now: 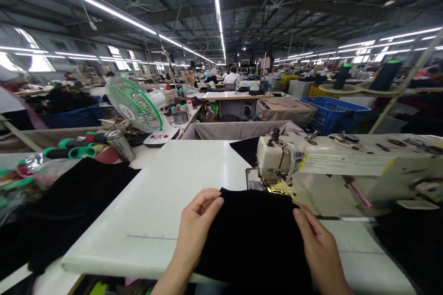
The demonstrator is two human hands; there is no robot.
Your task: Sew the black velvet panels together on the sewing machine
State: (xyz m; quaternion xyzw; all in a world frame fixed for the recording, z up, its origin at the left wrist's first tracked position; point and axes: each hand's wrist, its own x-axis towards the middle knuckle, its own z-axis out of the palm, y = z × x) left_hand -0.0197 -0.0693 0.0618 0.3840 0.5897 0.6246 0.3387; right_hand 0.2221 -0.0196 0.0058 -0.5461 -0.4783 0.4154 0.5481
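Observation:
A piece of black fabric (pixel 258 239) hangs between my two hands, its upper edge stretched nearly level. My left hand (pixel 199 221) pinches its top left corner between thumb and fingers. At the top right corner, my right hand (pixel 316 239) grips the cloth the same way. Just beyond the fabric stands a cream sewing machine (pixel 280 156), whose needle area is partly hidden behind the cloth. Another dark cloth piece (pixel 244 150) lies on the white table (pixel 187 170) behind the machine head.
A green fan (pixel 134 103) stands at the table's far left, near a metal can (pixel 121 145) and several thread spools (pixel 71 150). More black fabric (pixel 79 193) lies at left. Behind the machine are a blue basket (pixel 335 113) and thread cones (pixel 386 74).

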